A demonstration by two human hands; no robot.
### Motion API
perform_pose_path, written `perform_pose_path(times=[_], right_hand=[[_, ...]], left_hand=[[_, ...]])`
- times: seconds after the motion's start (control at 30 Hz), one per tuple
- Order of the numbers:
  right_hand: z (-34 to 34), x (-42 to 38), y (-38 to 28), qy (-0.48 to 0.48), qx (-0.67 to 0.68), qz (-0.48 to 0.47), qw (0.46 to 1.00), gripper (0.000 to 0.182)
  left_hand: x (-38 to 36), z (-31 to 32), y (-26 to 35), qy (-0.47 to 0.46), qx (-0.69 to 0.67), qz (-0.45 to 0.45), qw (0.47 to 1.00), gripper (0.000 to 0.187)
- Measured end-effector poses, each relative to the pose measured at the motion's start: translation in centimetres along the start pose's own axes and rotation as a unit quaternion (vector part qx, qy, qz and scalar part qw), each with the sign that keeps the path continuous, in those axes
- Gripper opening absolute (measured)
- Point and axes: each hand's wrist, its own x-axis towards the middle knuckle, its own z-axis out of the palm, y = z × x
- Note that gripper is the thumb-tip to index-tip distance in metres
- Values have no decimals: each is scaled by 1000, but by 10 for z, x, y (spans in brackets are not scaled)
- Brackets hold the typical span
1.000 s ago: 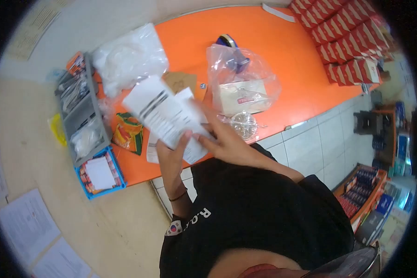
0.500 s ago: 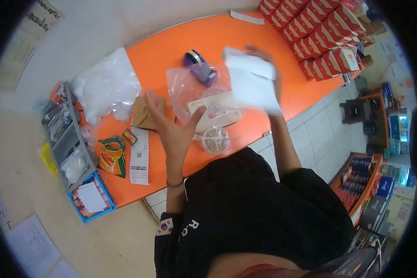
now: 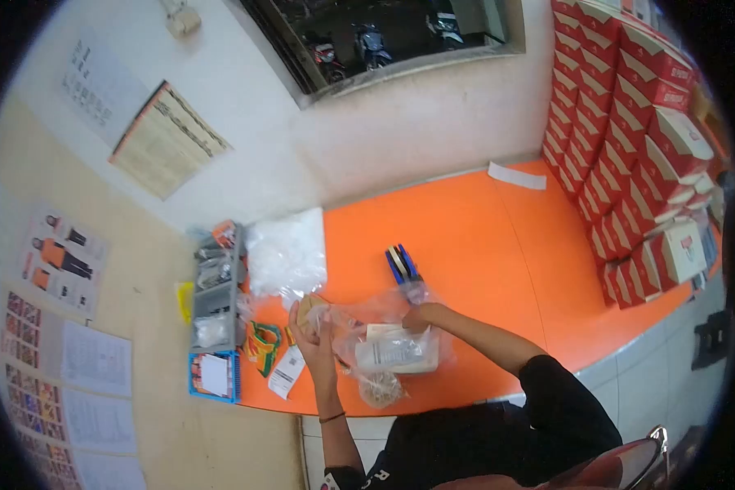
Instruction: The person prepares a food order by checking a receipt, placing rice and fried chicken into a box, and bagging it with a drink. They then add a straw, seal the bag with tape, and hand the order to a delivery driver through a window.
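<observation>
A clear plastic bag (image 3: 359,317) is spread between my two hands over the orange table. My left hand (image 3: 312,347) grips its left edge, in front of a small brown box (image 3: 309,314). At the bag's right side, my right hand (image 3: 420,317) is closed on the plastic. Between the hands lies a white packet (image 3: 392,353) on a cream flat package (image 3: 429,359), with plastic partly over them. Just below is a round item in clear wrap (image 3: 380,389). A blue tape dispenser (image 3: 402,265) stands beyond the bag.
Red-and-white boxes (image 3: 629,163) are stacked high at the right. A grey organizer tray (image 3: 212,298), a blue basket (image 3: 235,377), white plastic bags (image 3: 286,253), a green-orange packet (image 3: 261,347) and a printed receipt (image 3: 287,371) are at the left.
My right hand has put down the white packet onto the cream package and moved to the plastic bag. My left hand, open before, has closed on the bag. The view has tilted upward.
</observation>
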Motion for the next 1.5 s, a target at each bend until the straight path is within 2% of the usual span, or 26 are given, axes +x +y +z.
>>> perform_pose_path(times=[0.1,0.13,0.2,0.27,0.33,0.4,0.47,0.53,0.57,0.63,0.67,0.73,0.77,0.9,0.97,1.0,1.07,1.1,1.17,1.2,1.27,1.3,1.37,1.4,1.43,1.5], right_hand=[[-13,-16,17,137,48,-51,988,32],[-17,-22,23,146,45,-60,986,32],[-24,-37,31,192,303,-233,904,37],[-16,-46,32,277,203,-273,899,48],[7,-39,45,357,105,-282,884,49],[10,-50,40,338,104,-246,903,47],[13,-54,43,316,104,-207,920,45],[17,-47,49,300,94,-237,919,39],[11,-47,56,300,101,-245,916,39],[3,-59,60,135,158,-263,942,37],[-6,-71,62,112,149,-249,950,40],[2,-85,77,142,119,-267,946,42],[8,-84,86,174,83,-276,942,44],[18,-81,100,158,115,-250,948,41],[1,-92,106,114,40,-307,944,24],[-16,-99,103,110,34,-310,944,24],[-45,-112,93,-42,54,-392,918,25],[-41,-112,90,-47,48,-393,917,25],[-22,-108,80,-81,107,-514,847,35],[-11,-111,74,-85,105,-513,847,35],[7,-118,65,-130,-32,-403,905,53],[10,-118,67,-133,-33,-400,906,53],[14,-114,78,-77,-57,-316,944,57],[30,-101,84,66,95,-313,943,59],[45,-83,87,209,241,-295,901,62],[35,-58,79,258,389,-320,825,59]], left_hand=[[-7,13,8,1,15,-11,1000,60],[-7,17,11,-7,21,-25,999,60],[-8,22,10,-16,43,-21,999,58],[-5,33,5,-32,66,-21,997,56],[-8,50,-2,-31,102,11,994,46],[-11,63,-13,-83,343,10,936,36],[-17,84,-39,-137,502,-11,854,32],[-17,91,-81,-284,566,-31,774,34],[-15,90,-109,-281,574,-36,768,34],[-21,81,-151,-291,622,-37,726,39],[-20,91,-154,-288,629,-41,721,39],[-18,113,-150,-224,652,-66,721,47],[-16,114,-154,-218,656,-65,720,47],[-18,106,-166,-215,597,-117,764,56],[-18,98,-168,-228,553,-118,793,62],[-19,97,-166,-221,550,-119,797,62],[-19,100,-161,-233,570,-207,760,65],[-22,101,-161,-228,566,-209,764,65],[-29,102,-162,-220,559,-131,788,65],[-31,104,-161,-217,557,-133,791,65],[-34,106,-159,-182,468,-6,865,63],[-36,102,-162,-182,464,-8,867,63],[-39,96,-172,-194,509,-72,836,62],[-35,112,-146,-202,519,-141,818,61],[-34,114,-146,-205,512,-141,823,61],[-41,108,-161,-220,473,-15,853,58]])
